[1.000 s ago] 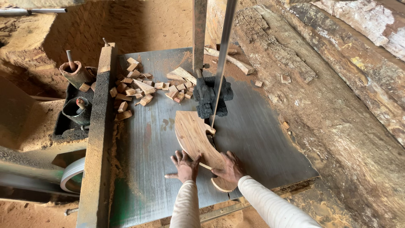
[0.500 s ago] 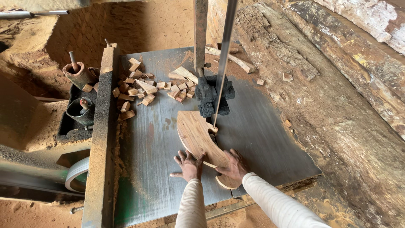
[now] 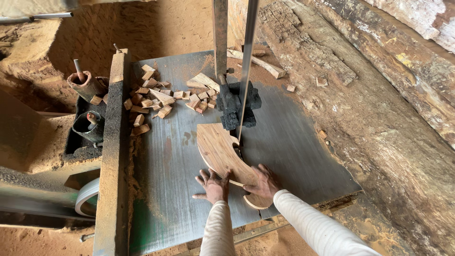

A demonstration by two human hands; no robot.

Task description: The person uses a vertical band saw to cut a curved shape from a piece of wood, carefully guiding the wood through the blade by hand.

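Head view: our left hand (image 3: pixel 213 186) and right hand (image 3: pixel 262 182) press flat, fingers spread, gripping nothing, on the curved light-brown wooden board (image 3: pixel 222 154) at frame centre on the grey steel saw table (image 3: pixel 294 147), against the thin vertical bandsaw blade (image 3: pixel 246 66), small pale wood offcuts (image 3: pixel 159 102) upper left.

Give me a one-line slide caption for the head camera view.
Both hands, left and right, press a curved wooden piece against a bandsaw blade.

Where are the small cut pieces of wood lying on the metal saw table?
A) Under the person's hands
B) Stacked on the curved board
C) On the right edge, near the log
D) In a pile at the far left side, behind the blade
D: the wood offcuts lie heaped at the far left of the saw table, beyond the blade, away from both hands.
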